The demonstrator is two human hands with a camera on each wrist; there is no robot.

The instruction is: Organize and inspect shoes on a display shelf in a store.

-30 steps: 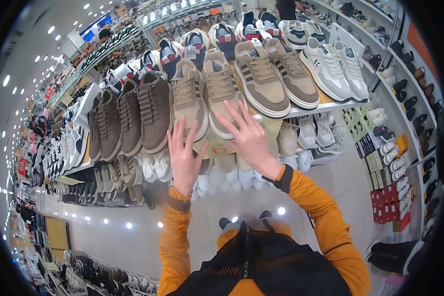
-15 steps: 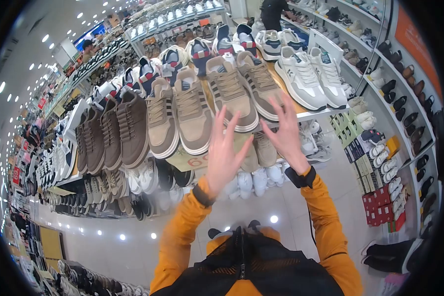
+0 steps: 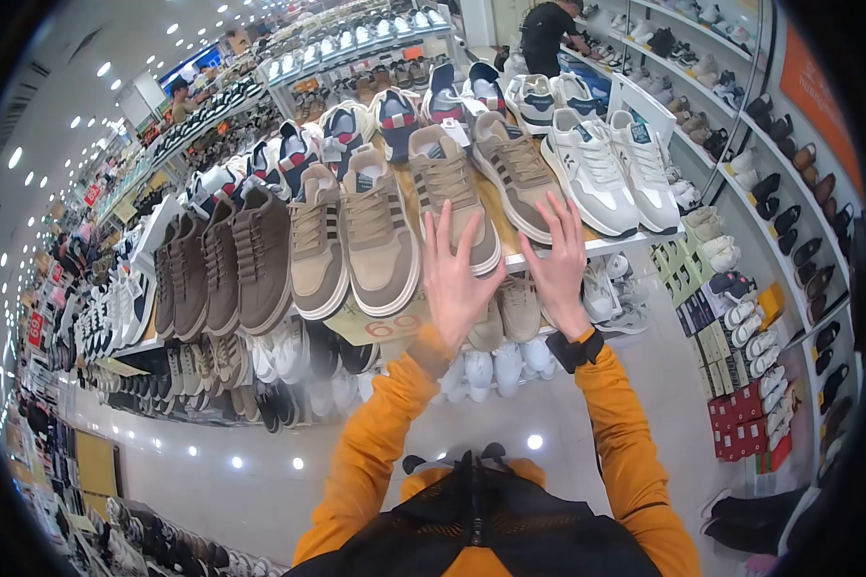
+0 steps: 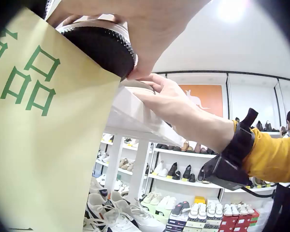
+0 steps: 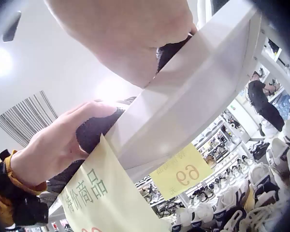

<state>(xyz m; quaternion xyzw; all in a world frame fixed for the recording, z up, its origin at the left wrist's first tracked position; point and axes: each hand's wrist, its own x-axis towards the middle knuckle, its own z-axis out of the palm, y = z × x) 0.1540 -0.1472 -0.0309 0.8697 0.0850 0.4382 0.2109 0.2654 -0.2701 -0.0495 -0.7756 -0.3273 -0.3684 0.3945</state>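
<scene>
A pair of tan sneakers with dark side stripes lies on the tilted top shelf [image 3: 601,223]. My left hand [image 3: 457,274] rests with straight, spread fingers on the heel end of the left sneaker [image 3: 447,188]. My right hand [image 3: 560,252] lies the same way on the heel of the right sneaker [image 3: 518,168]. In the left wrist view the palm presses the shoe's black sole [image 4: 104,48] above a yellow-green sign [image 4: 43,130]. The right wrist view shows the left hand [image 5: 63,140] against the dark sole [image 5: 94,128] at the white shelf edge [image 5: 183,111].
Another tan pair [image 3: 351,236] and brown shoes [image 3: 241,255] lie to the left, white sneakers [image 3: 606,168] to the right. A "69" price sign [image 3: 380,322] hangs below. Lower shelves hold pale shoes [image 3: 496,361]. Shoe boxes [image 3: 741,317] stand at the right, and a person in black [image 3: 553,24] is far back.
Both hands have moved right along the shelf from the neighbouring tan pair and have come down onto the heels of the striped pair.
</scene>
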